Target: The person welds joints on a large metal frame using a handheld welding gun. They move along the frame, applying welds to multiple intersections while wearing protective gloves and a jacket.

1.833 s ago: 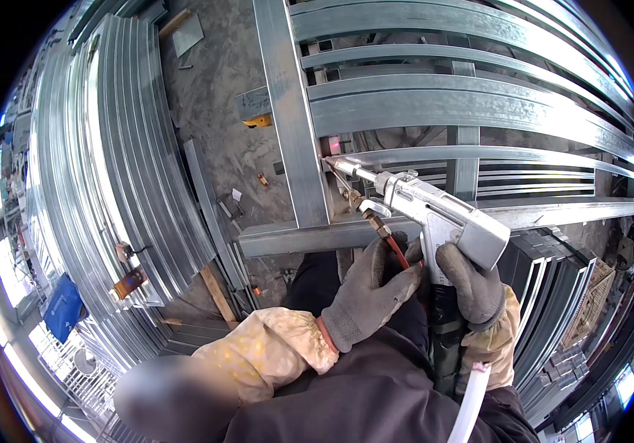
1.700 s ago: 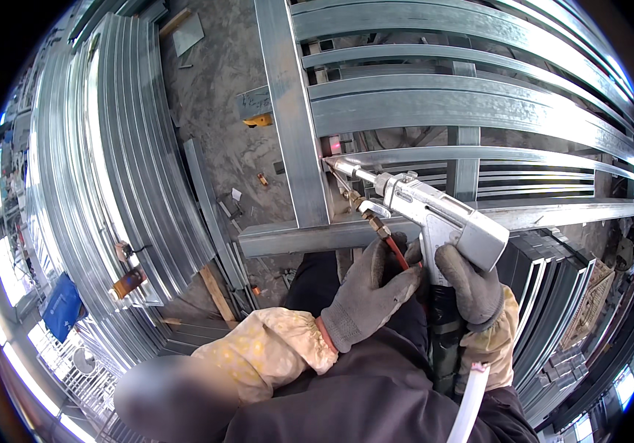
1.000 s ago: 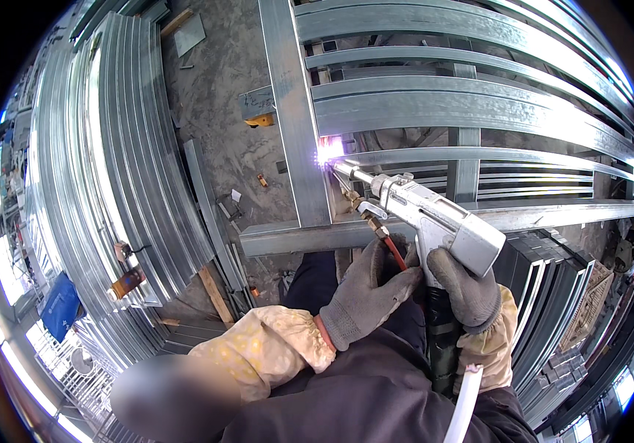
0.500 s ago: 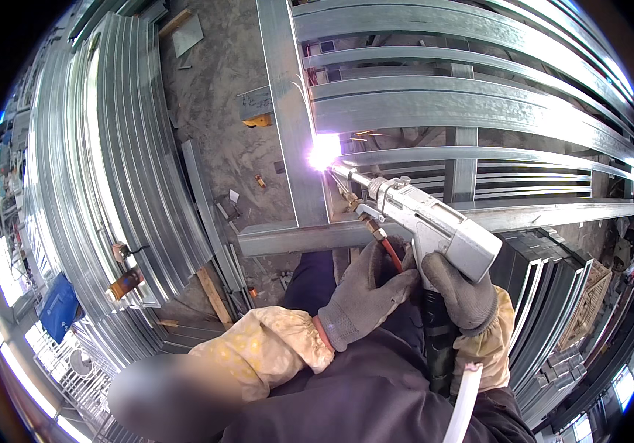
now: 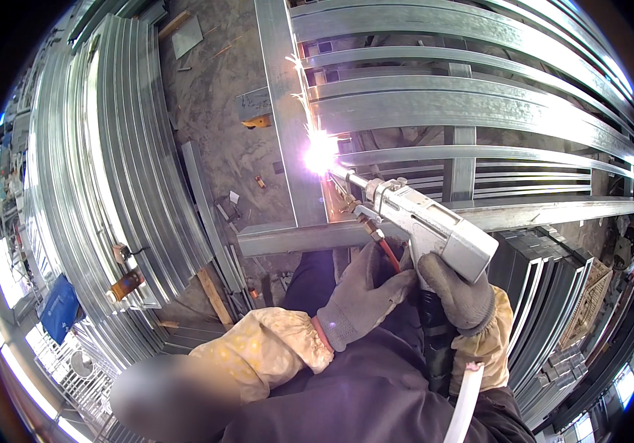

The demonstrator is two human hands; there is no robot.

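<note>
My right hand [image 5: 461, 295], in a grey knit glove, is wrapped round the handle of a silver welding gun [image 5: 435, 229]. My left hand [image 5: 365, 295], gloved alike, closes against the front of the same handle, beside a thin red hose [image 5: 391, 255] that runs up to the nozzle. The gun's tip points up and left at a bright purple-white arc, which hides the exact contact spot. The arc burns where a long upright steel tube [image 5: 295, 125] meets the end of a thin crossbar [image 5: 420, 153]. Sparks fly up along the tube's edge.
Several galvanized crossbars [image 5: 464, 103] spread to the right. A lower steel beam [image 5: 287, 238] crosses just beyond my hands. Long metal profiles [image 5: 129, 133] are stacked at left, and more tubes [image 5: 535, 273] at right. A yellow tool [image 5: 258, 121] lies on the concrete floor.
The gun and both hands have shifted very slightly left. The arc sits a little further left, and more orange sparks now stream up the tube.
</note>
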